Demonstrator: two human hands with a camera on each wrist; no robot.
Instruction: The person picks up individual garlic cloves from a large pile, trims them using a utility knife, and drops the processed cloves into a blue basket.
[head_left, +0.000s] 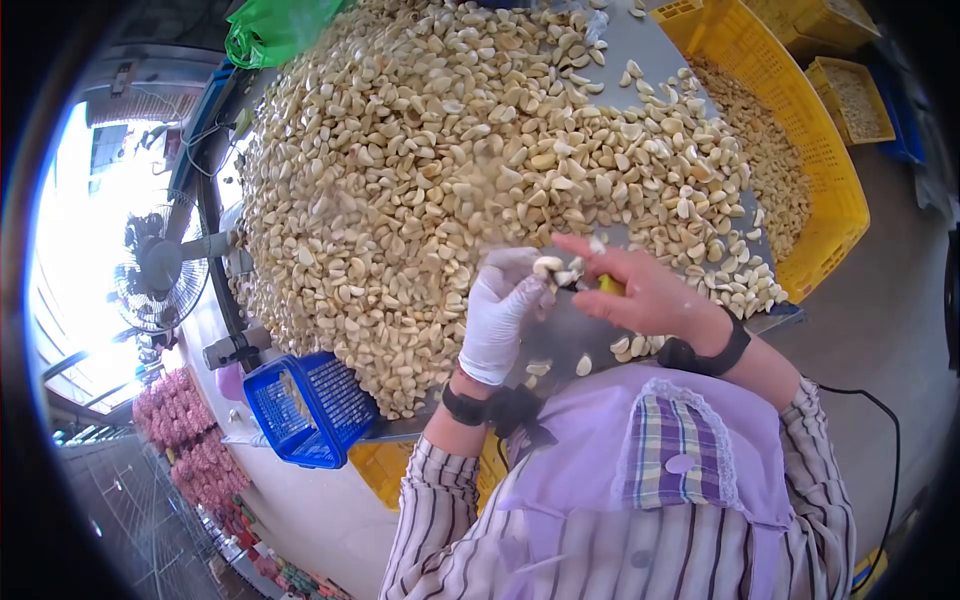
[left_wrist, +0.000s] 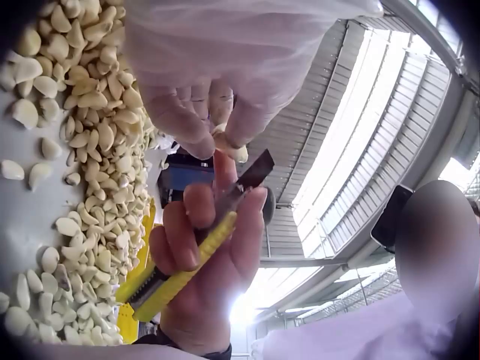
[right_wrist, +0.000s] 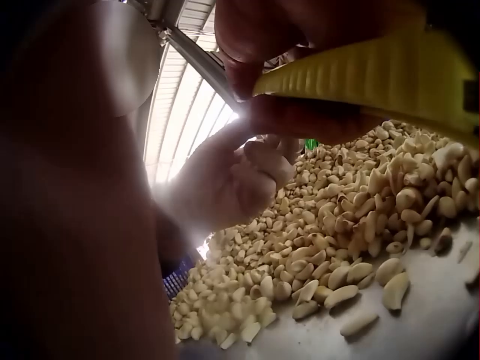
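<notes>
My left hand (head_left: pixel 497 312), in a white glove, pinches a pale garlic clove (left_wrist: pixel 235 151) between thumb and fingertips. The bare right hand (head_left: pixel 652 292) grips a yellow utility knife (left_wrist: pixel 186 267), its short dark blade out and angled close under the clove in the left wrist view. From the right wrist view, the ribbed yellow handle fills the upper right. Both hands meet over the near edge of a big heap of garlic cloves (head_left: pixel 420 190). A few loose cloves (head_left: pixel 583 365) lie on the grey table (head_left: pixel 622 92) near the apron.
A yellow crate (head_left: pixel 838 190) with more cloves stands right of the table. At the near left is a blue plastic basket (head_left: pixel 345 400). A green bag (head_left: pixel 268 38) lies at the far left corner, and a fan (head_left: pixel 160 268) stands beyond the table's left edge.
</notes>
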